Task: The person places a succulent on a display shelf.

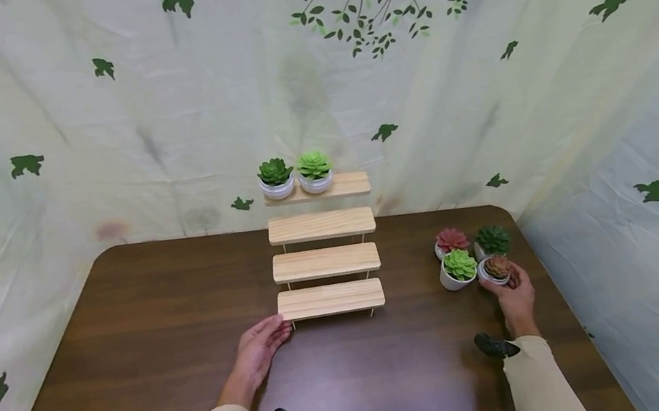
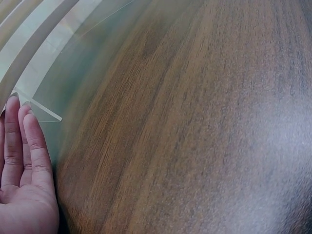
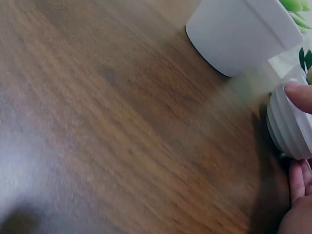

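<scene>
Counting 4 wooden tiers on the stand, with 2 plants up top: a dark green succulent and a light green succulent, side by side on the left part of that tier. 4 more are bunched on the table to the right: a red succulent, a bright green succulent, a deep green succulent and a brown succulent, nearest the right edge at the front. So 6 total, all in white pots.

Right hand has thumb and fingers clamped on the brown succulent's pot. Left hand has its fingers out straight, tips right at the left end of the lowest tier; can't tell how firm that contact is.

Roomwise, the stand backs onto the far edge, with a wide stretch of brown wood on its left and a narrower strip between it and the bunch.

Left wrist cam catches a see-through leg up close. Right wrist cam shows the gripped pot's ribbed side, which the head view barely does. Can't tell if its base is touching wood.
</scene>
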A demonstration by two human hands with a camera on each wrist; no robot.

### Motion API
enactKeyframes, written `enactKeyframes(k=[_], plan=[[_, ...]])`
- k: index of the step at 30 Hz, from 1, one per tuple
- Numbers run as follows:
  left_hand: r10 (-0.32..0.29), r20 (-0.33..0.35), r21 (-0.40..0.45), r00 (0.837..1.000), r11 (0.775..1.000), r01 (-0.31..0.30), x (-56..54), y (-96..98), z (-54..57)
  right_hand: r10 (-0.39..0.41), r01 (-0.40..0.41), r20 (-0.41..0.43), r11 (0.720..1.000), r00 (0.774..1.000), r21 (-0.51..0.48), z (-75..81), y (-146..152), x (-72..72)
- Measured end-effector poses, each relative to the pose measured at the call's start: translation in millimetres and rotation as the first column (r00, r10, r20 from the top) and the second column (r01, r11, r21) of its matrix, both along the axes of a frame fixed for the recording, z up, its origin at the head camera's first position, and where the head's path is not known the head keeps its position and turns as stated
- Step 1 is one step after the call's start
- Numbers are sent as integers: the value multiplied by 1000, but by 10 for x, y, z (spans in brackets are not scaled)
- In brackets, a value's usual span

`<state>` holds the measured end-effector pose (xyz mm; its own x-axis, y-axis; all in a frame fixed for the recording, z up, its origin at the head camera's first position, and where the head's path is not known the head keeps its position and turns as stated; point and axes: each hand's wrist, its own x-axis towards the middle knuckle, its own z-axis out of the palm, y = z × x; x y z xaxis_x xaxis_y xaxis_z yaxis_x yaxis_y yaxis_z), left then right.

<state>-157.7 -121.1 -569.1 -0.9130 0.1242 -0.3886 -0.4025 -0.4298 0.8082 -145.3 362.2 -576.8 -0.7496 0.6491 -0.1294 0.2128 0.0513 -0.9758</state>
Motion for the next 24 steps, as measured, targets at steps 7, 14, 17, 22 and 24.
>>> enactKeyframes(k=[7,14,17,22,24], plan=[[9,-4,12,1000,1000,-9,10,-1,-11,-15,15,0,999,1000,40,-33,-20,-2],[25,11,16,1000,1000,-25,9,6,-3,-14,14,30,1000,999,18,-10,-17,45],[22,6,25,1000,999,-22,7,-1,-11,-4,4,41,1000,999,10,12,-12,72],[14,-17,33,1000,999,-13,10,-10,-36,-14,13,58,1000,998,14,70,6,128],[11,-23,32,1000,999,-10,12,-11,-38,-26,24,61,999,998,22,108,18,147]])
